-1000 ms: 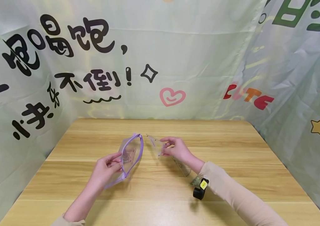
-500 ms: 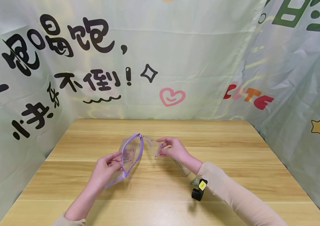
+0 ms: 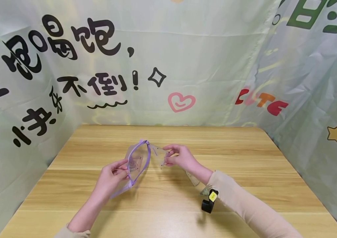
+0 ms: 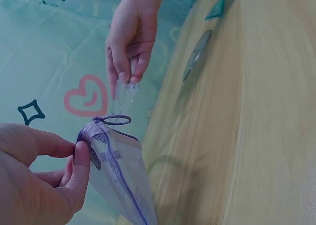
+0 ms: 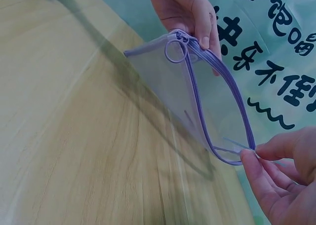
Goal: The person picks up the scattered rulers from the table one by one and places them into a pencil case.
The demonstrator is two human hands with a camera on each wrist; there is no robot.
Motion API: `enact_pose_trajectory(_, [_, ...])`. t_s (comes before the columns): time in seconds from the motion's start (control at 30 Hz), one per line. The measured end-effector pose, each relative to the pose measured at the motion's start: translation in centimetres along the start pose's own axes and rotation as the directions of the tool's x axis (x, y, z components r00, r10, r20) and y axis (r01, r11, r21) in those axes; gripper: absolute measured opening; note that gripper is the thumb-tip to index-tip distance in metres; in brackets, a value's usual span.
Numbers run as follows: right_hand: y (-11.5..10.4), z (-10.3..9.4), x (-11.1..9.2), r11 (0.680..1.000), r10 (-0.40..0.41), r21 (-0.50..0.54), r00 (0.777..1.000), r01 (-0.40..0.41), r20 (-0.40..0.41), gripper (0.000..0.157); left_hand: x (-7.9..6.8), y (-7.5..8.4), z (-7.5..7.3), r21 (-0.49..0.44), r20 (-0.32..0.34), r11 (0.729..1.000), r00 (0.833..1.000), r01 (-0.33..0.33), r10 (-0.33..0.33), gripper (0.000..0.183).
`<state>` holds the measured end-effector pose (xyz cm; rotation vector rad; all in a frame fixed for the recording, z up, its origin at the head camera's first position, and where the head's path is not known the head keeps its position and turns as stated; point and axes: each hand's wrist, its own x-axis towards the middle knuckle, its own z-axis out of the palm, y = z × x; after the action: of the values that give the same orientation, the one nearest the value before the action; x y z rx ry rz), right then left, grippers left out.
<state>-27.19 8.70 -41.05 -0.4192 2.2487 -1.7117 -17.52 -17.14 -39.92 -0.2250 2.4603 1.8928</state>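
Observation:
My left hand [image 3: 112, 180] holds a translucent zip pouch [image 4: 123, 180] with purple edging by its near side, between thumb and fingers. The pouch's zipped mouth gapes toward the right. Through its clear wall shows a set square [image 3: 135, 163] lying inside. A clear triangular set square [image 3: 157, 154] is pinched by the thumb and fingers of my right hand [image 3: 180, 157]. Its leading corner is at the far end of the pouch's mouth; in the right wrist view the set square is nearly edge-on, and its tip crosses the purple rim [image 5: 232, 82].
Beneath my right forearm, a clear curved-edged ruler, apparently a protractor [image 3: 193, 179], lies on the wooden table [image 3: 162, 211]. Closer to me is a green triangular set square [image 3: 205, 191], partly hidden by the black wrist camera [image 3: 208, 203]. A printed cloth [image 3: 210, 59] hangs behind the table.
My right hand has moved left with the clear set square, closing the gap to the pouch's mouth. My left hand and the pouch have stayed nearly still.

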Motion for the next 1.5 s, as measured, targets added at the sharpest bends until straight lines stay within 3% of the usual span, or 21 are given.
enact_pose_trajectory(1.5, [-0.8,3.4,2.2,0.996,0.027,0.086,0.998,-0.032,0.059,0.046,-0.6,0.2,0.1,-0.028,0.036,1.0,0.999,0.009,-0.008,0.049])
